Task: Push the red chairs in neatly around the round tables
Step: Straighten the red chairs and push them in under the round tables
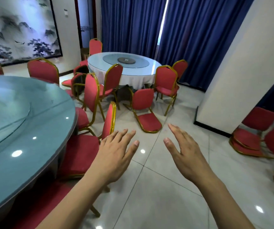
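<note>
A big round glass-topped table (14,123) fills the left. A red chair with a gold frame (81,152) stands at its edge, seat partly under the top. My left hand (114,154) hovers open just right of that chair's back, not touching it. My right hand (184,154) is open over the floor, holding nothing. A second round table (152,70) with a white cloth stands farther back, ringed by several red chairs at odd angles. One chair (143,111) lies tipped over on the floor in front of it.
A white pillar (242,71) rises on the right, with a heap of red chairs (255,139) beside its base. Blue curtains (133,25) hang at the back. Glossy tiled floor (157,195) stretches ahead between the tables and the pillar.
</note>
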### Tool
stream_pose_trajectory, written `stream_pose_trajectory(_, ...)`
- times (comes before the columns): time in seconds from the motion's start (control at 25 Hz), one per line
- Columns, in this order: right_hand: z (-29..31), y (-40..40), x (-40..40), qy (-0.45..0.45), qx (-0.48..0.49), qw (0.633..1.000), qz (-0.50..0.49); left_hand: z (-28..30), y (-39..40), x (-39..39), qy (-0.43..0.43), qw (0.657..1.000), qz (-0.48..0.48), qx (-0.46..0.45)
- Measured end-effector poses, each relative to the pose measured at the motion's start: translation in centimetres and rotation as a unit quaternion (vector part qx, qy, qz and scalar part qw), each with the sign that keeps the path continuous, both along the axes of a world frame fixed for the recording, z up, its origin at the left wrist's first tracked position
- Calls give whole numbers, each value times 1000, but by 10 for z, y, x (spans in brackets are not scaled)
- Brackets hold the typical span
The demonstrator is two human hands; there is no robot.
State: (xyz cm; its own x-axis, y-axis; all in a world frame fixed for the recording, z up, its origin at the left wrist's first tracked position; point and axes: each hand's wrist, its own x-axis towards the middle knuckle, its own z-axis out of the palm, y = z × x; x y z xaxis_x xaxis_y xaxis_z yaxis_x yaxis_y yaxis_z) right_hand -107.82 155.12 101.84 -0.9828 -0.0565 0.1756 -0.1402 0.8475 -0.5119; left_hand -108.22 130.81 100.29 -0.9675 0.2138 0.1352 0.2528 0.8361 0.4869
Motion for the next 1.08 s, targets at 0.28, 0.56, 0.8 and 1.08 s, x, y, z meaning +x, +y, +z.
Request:
stream_pose_trajectory(0.28, -10, 133, -159, 24, -31, 999, 6, 8, 131, -155, -1, 1000, -5, -18)
stream_pose_trajectory(0.56, -4, 246, -324, 19, -38, 999, 33, 13, 238, -290, 6, 999, 33, -30)
stream_pose_trajectory(0.8, -9, 291, -458, 10, -36, 996, 83, 2, 283, -409, -2, 999, 53, 3)
stream_pose_trajectory(1.08, -15, 339, -633, -4, -29, 996, 88, -12, 332, -592, 10, 997, 74, 15)
